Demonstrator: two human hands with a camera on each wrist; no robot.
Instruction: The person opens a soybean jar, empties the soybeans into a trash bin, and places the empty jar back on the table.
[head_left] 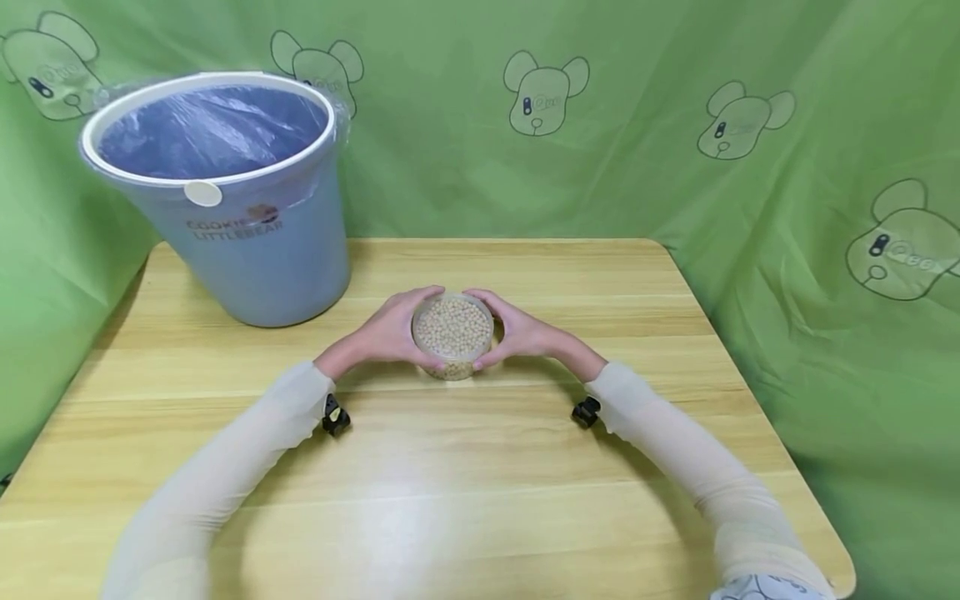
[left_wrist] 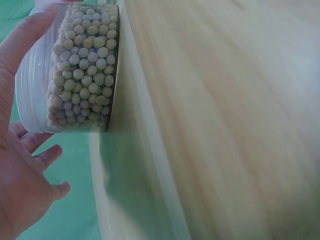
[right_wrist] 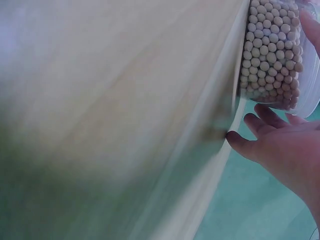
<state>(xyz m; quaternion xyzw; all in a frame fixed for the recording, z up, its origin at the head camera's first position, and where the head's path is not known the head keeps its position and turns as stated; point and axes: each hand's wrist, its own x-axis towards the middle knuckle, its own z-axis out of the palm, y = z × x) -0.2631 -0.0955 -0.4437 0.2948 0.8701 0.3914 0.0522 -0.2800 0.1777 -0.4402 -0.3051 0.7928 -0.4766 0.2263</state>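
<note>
A round clear plastic jar (head_left: 453, 327) of small beige balls is near the middle of the wooden table. My left hand (head_left: 397, 331) holds its left side, with the thumb at the front and fingers reaching behind. From the other side my right hand (head_left: 519, 331) grips it the same way. The left wrist view shows the jar (left_wrist: 84, 70) with its base at the tabletop and clear wall above the balls; the lower fingers of the left hand (left_wrist: 22, 175) are spread. In the right wrist view the right hand (right_wrist: 285, 150) has some fingers off the jar (right_wrist: 272, 52).
A blue bucket (head_left: 262, 250) with a white rim and a clear plastic liner stands at the table's back left. The wooden table (head_left: 450, 483) has rounded corners. Green cloth (head_left: 622, 183) with bear drawings hangs behind and at both sides.
</note>
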